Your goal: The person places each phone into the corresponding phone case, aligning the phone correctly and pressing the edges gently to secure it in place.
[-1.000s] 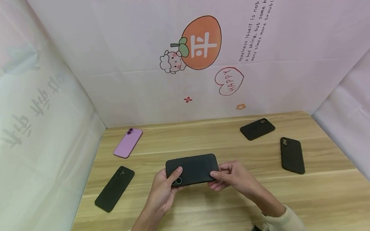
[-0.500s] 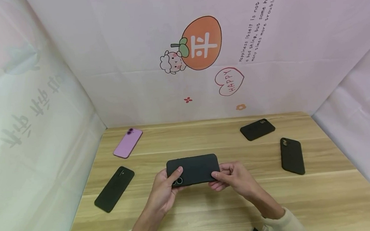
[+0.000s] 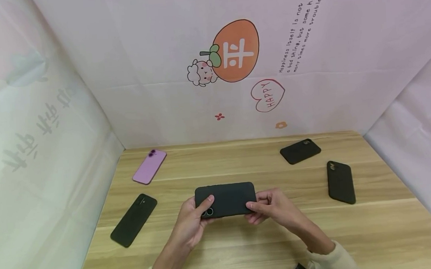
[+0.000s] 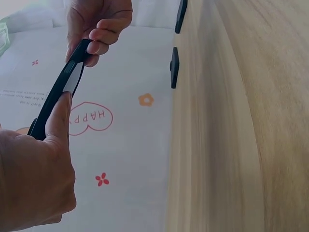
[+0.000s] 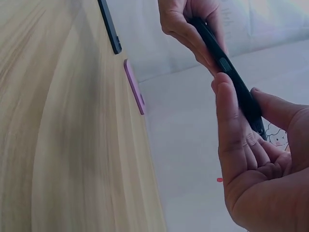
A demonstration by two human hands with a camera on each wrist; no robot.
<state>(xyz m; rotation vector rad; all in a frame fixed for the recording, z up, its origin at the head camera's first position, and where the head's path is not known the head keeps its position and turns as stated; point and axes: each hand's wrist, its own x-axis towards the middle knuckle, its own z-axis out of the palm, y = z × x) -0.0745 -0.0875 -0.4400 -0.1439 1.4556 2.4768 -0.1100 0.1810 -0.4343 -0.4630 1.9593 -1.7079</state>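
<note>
Over the middle of the table, both hands hold a phone in a black case sideways, its back facing up. Two round camera rings show at its near left corner. My left hand grips the left end, thumb across the back beside the cameras and fingers underneath. At the other end, my right hand pinches the near corner between its thumb on top and fingers below. Seen edge-on in the left wrist view, the phone has a pale sliver along its underside. A side button slot marks its edge in the right wrist view.
On the wooden table, a pink phone lies back left, with a black phone nearer. Two black phone cases with camera cutouts lie right, one far case and one nearer case. Printed cloth walls the back and sides.
The held phone has tilted slightly, its far edge now a little lower in the head view. Both hands keep their grip, nearly in place; the things on the table lie as before.
</note>
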